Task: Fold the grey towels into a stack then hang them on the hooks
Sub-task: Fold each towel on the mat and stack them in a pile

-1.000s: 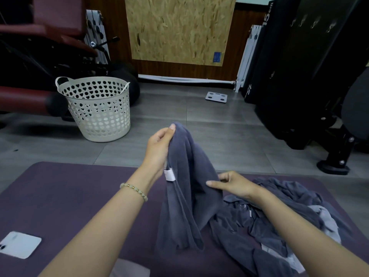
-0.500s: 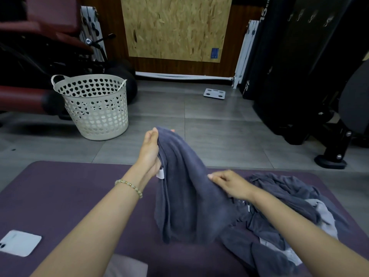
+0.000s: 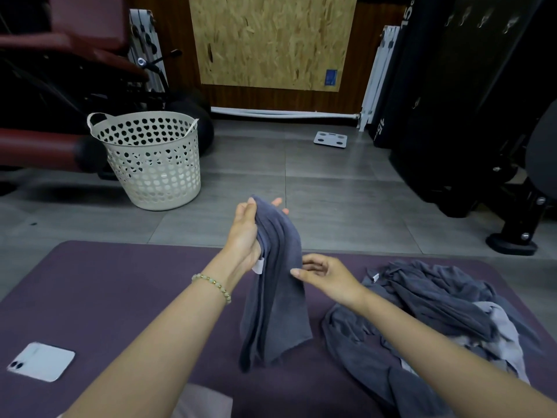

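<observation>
The purple mat spreads across the floor in front of me, and everything I work on sits on it or above it. On its right part lies the loose pile of grey towels, crumpled and unfolded, dark grey with a paler grey one showing at the near right. Beyond the mat's far left corner the white basket stands upright on the grey floor tiles. Its wall is pierced with heart-shaped holes; through them I see only its own far wall, and its bottom is hidden from me.

The grey towel I have up is dark, bunched into long vertical folds, hanging over the middle of the mat just left of the pile, with a small white tag at its left edge.

My left hand grips the gathered top of that towel, thumb on my side, fingertips showing past the cloth. My right hand is loosely curled, the index tip touching the towel's right edge; whether it pinches the cloth I cannot tell.

A pale phone lies camera-side up on the mat's near left. A bead bracelet circles my left wrist.
</observation>
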Motion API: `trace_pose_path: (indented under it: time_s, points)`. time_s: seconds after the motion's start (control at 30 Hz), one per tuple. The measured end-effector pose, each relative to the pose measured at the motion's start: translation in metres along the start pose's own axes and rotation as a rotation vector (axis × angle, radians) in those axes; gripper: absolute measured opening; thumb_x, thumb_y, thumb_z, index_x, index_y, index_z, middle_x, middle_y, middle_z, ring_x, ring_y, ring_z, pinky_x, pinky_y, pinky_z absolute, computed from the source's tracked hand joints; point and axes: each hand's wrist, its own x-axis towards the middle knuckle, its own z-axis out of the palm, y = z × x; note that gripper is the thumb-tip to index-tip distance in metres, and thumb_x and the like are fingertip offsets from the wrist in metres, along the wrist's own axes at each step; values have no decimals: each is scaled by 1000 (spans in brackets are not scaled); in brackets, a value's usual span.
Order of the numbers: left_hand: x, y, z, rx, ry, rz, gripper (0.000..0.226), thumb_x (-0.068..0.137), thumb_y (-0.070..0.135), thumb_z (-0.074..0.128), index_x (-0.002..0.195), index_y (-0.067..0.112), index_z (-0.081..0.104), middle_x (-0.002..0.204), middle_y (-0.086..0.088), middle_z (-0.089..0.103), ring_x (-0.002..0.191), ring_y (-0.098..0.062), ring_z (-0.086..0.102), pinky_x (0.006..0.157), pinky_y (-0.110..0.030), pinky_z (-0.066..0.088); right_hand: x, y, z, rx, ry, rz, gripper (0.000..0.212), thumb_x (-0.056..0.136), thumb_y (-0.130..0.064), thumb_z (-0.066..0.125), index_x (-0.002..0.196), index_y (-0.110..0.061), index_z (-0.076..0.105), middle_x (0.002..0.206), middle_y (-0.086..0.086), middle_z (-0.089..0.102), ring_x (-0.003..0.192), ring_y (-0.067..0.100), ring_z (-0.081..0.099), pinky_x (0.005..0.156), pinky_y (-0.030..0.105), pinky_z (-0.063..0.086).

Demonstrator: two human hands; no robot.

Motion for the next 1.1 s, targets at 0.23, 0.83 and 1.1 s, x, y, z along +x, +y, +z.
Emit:
trace_pose_path:
  time_s: [0.23, 0.83, 1.1]
  points:
    - [7, 2, -10, 487, 88, 229, 27, 101, 43, 31, 84, 22, 34, 70, 2, 42, 58, -10, 43, 61, -22, 46, 2, -18, -8, -52, -60, -32, 22, 94, -8, 55, 74, -11, 62, 63, -17, 64, 63, -8, 54, 65, 9, 42]
    - [8, 24, -40, 1052, -124, 343, 52, 88, 26, 66, 57, 21, 25, 55, 5, 21, 50, -6, 20, 47, -22, 20, -8, -28, -66, -68, -205, 254, 39, 69, -40, 74, 93, -9, 76, 96, 10, 74, 89, 18, 70, 80, 28, 54]
    - [22, 23, -29, 814, 55, 344, 47, 87, 38, 65, 61, 22, 29, 57, -1, 33, 51, -9, 32, 49, -21, 29, -18, -12, -125, -172, -61, 275, 45, 62, -38, 82, 94, -7, 75, 94, 10, 74, 87, 23, 70, 84, 32, 54]
